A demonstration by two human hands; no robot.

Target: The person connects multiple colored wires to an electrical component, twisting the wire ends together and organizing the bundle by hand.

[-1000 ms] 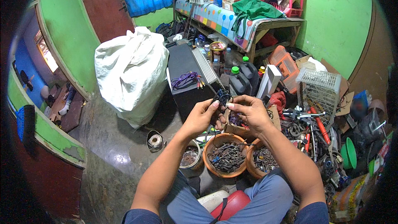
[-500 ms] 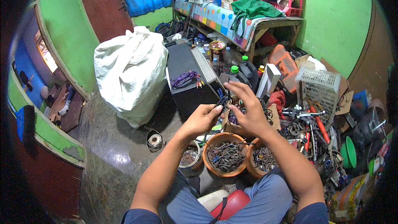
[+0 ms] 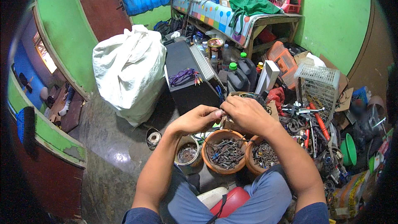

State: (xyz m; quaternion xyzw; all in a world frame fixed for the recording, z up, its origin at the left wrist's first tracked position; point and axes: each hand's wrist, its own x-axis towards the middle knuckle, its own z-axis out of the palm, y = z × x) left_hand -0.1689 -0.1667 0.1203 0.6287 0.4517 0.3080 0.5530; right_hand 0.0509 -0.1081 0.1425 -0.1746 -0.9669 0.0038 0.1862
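My left hand (image 3: 198,119) is closed in a pinch, its thumb and fingers meeting just above the near bowls. My right hand (image 3: 247,113) comes against it from the right, fingertips bent down and pressed together at the left thumb. Between them is a thin black cable, now mostly hidden by the fingers. Beyond the hands, a coiled purple cable (image 3: 181,77) with coloured plugs lies on a large black box (image 3: 182,59) with a ribbed silver side. Below the hands stands an orange bowl (image 3: 206,160) of dark bolts and screws.
A second orange bowl (image 3: 249,160) and a metal tin (image 3: 188,155) flank the first. A white sack (image 3: 127,72) stands at left. Tools with red handles (image 3: 319,123) and a white wire basket (image 3: 317,76) crowd the right. A cluttered table (image 3: 232,18) stands behind.
My right hand, spread with its fingers raised, has come down and closed beside the left. The left hand stays closed, and the black cable is now mostly covered.
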